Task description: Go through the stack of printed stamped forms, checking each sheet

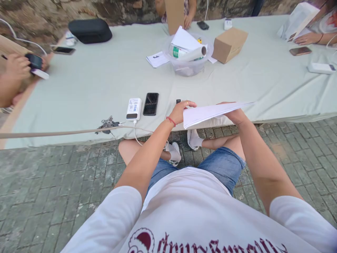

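A folded stack of white paper (207, 114) is held tilted between both hands at the near table edge. My left hand (180, 111), with a ring and a red string bracelet at the wrist, closes on the paper's left end. At its right end, my right hand (235, 114) grips from beneath and behind, its fingers mostly hidden by the sheets. Left of my left hand lie a black smartphone (151, 104) and a white power bank (134, 109) with a cable plugged in. A small black object (178, 101) sits just beyond my left fingers.
Further back stand a clear plastic bowl (188, 70) with paper and a roll, and a cardboard box (229, 45). A black case (90, 31) is at the back left. Keys (107, 124) lie by the front edge; a cord (65, 133) crosses there. Other people's hands work around the table.
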The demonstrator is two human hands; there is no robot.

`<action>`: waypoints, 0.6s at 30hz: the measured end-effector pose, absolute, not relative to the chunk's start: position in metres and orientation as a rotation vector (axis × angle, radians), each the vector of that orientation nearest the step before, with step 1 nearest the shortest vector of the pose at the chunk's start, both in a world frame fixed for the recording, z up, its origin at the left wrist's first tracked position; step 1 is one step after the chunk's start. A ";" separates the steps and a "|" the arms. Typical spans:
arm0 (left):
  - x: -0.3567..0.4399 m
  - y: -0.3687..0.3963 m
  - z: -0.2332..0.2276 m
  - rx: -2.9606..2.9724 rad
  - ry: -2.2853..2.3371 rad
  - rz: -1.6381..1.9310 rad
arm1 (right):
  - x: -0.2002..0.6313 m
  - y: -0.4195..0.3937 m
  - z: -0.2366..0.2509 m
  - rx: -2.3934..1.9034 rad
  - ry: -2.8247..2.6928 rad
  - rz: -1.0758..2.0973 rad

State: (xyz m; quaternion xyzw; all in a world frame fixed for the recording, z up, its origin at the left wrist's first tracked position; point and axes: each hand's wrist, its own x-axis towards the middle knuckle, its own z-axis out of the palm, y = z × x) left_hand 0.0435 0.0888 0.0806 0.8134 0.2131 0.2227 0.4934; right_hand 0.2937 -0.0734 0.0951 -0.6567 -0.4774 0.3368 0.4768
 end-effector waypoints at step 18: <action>0.034 0.076 0.061 1.813 0.571 0.611 | 0.278 -0.062 0.092 -1.513 -1.157 0.920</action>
